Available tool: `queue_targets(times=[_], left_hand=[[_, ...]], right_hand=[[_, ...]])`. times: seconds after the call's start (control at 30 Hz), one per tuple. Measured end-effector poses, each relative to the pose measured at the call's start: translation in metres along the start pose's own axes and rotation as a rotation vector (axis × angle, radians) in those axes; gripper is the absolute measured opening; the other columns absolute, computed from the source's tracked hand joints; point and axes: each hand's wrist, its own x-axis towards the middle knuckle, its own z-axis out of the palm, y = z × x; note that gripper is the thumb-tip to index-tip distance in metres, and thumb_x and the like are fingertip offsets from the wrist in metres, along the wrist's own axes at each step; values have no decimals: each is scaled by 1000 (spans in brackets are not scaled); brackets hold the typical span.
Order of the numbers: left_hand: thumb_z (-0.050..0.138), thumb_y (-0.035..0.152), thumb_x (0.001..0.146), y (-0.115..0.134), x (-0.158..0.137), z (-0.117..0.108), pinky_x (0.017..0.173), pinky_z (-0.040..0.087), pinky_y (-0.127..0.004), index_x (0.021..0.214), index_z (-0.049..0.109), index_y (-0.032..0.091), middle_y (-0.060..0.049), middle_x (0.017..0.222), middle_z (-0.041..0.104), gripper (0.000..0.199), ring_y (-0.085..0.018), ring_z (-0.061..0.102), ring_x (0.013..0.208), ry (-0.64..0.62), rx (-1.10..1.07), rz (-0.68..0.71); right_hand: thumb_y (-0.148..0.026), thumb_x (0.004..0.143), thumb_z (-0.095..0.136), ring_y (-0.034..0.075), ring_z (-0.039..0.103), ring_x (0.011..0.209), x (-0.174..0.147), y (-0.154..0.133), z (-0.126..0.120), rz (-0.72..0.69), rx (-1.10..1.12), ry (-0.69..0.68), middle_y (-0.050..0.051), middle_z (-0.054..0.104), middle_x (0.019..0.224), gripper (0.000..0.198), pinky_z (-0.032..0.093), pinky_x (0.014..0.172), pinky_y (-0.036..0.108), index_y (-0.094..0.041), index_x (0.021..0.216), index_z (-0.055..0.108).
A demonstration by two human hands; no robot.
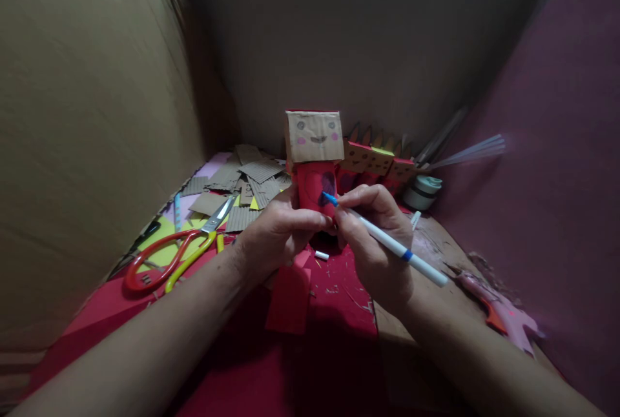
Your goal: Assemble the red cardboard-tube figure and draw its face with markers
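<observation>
My left hand (pixel 278 223) is closed around the lower red body of a cardboard puppet (pixel 314 136), holding it upright. Its boxy tan head carries drawn eyes, pink cheeks and a smile. On the red body a round outline shows, its right part coloured dark blue. In my right hand (pixel 378 236) is a white felt-tip marker (pixel 387 241) with a blue tip. The tip is at the coloured patch; whether it touches cannot be made out. Below the hands a red paper strip (pixel 289 297) lies on red sheets, near a small white piece (pixel 321 255).
Scissors (pixel 208 226) with red and yellow handles lie left, beside cardboard scraps (pixel 261 175). Several similar puppets (pixel 372 162) stand behind on the right, near a pale green roll (pixel 423 192) and clear glue sticks (pixel 472 151). A pink glue gun (pixel 506 314) lies far right. Tall panels enclose the table.
</observation>
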Motion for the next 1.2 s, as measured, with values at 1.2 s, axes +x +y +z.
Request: queue_targets(times=[1.2], left_hand=[[70,7,60,-1,0,1,58,51,-30,76,65,16,0,66,63,19,-16,60,60,6,49,20]], right_hand=[[-13,85,62,10,50,57,0,0,-1,-2,-24,-23,-5,56,70,11,41,50,23,-24,84,60]])
